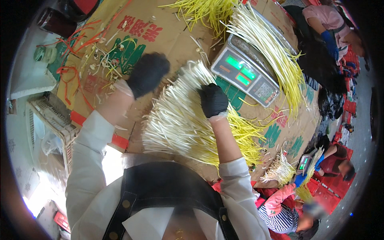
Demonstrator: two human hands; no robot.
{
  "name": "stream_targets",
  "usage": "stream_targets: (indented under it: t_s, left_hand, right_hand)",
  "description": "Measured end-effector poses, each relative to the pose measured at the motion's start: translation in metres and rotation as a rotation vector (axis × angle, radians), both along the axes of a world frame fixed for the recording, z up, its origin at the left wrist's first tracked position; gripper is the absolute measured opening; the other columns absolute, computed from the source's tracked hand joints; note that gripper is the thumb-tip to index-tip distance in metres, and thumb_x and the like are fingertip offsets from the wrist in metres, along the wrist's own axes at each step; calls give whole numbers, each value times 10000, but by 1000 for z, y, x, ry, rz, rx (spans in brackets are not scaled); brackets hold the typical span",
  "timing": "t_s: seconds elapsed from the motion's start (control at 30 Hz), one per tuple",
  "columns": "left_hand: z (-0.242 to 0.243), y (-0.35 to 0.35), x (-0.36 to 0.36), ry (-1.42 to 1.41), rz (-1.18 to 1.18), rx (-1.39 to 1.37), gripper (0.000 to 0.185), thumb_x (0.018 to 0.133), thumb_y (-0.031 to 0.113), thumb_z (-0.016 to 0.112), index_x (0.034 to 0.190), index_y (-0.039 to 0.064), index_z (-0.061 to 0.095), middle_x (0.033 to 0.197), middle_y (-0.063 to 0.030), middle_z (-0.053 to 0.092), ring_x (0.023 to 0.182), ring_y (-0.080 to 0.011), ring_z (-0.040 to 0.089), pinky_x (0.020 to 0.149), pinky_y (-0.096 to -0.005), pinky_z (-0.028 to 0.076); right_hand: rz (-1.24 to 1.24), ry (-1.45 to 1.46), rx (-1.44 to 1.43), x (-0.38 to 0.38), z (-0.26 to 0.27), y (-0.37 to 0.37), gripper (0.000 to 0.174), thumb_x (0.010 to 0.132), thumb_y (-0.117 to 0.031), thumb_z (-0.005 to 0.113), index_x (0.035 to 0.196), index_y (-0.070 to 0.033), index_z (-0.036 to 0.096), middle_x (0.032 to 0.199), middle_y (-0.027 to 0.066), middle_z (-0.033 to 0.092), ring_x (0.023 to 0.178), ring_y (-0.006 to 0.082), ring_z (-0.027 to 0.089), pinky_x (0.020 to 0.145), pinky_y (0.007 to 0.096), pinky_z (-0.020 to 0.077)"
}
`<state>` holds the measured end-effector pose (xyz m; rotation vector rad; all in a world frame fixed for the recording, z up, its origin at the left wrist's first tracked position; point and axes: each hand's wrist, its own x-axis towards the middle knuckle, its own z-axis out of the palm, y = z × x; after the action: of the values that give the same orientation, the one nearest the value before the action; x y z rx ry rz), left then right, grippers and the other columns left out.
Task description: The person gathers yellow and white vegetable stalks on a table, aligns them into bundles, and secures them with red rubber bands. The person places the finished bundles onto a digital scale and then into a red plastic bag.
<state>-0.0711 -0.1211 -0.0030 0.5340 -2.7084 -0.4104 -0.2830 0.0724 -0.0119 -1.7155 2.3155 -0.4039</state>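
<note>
A broad heap of yellow chives with white stalks (pixel 177 120) lies on the cardboard before me, white ends to the left and yellow leaves to the right. My right hand (pixel 213 100), in a black glove, rests on the upper part of the heap; its fingers are bent against the stalks, and whether they grip any is hidden. Left of the heap, my left hand (pixel 150 73), also black-gloved, is raised and blurred, its fingers not distinct. A digital scale (pixel 246 73) with lit green displays stands beyond my right hand, a bundle of chives (pixel 267 45) lying across its pan.
More yellow chives (pixel 204 12) lie at the far edge. Orange-red ties (pixel 73 78) and stalk scraps (pixel 103 60) litter the cardboard (pixel 177 39) on the left. A plastic crate (pixel 51 120) stands at lower left. Several co-workers are on the right, one in a striped garment (pixel 279 217).
</note>
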Motion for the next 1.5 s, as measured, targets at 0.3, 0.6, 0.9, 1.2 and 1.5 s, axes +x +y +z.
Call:
stream_targets:
  t_s: [0.3, 0.6, 0.9, 1.2, 1.5]
  left_hand:
    - [-9, -38, 75, -201, 552, -419, 438, 894, 87, 665, 1332, 99, 651, 1526, -139, 513, 1322, -404, 490, 1095, -487, 423]
    - [-19, 18, 43, 147, 291, 401, 631, 927, -46, 590, 1504, 200, 526, 1280, -156, 679, 1169, -310, 635, 963, -428, 507]
    - [-32, 49, -2, -34, 258, 618, 734, 863, 101, 737, 1538, 227, 476, 1041, -128, 747, 861, -289, 704, 801, -400, 565]
    - [-37, 49, -8, 125, 235, 1082, 645, 895, -21, 659, 1507, 123, 513, 908, -44, 704, 824, -153, 677, 769, -316, 555]
    - [-61, 43, 5, 257, 437, 1003, 290, 868, 132, 725, 1157, 110, 728, 942, -126, 707, 817, -244, 699, 777, -361, 560]
  right_hand:
    - [-78, 233, -300, -26, 57, 8, 352, 864, -212, 732, 1209, -140, 725, 1073, 171, 709, 953, 353, 680, 820, 460, 539]
    - [273, 71, 135, 62, 20, 23, 237, 939, -227, 595, 1112, -139, 730, 900, 139, 710, 812, 347, 671, 707, 489, 513]
    - [107, -92, 19, 51, 7, 26, 267, 986, -263, 594, 1224, -205, 700, 796, 134, 713, 666, 337, 681, 604, 468, 527]
    - [-95, -43, 61, 49, 0, 10, 316, 977, -404, 606, 1237, -241, 679, 787, 158, 725, 672, 367, 697, 595, 490, 542]
    - [-6, -20, -127, 53, -3, 26, 234, 938, -323, 669, 1145, -250, 751, 748, 118, 714, 637, 341, 681, 589, 458, 523]
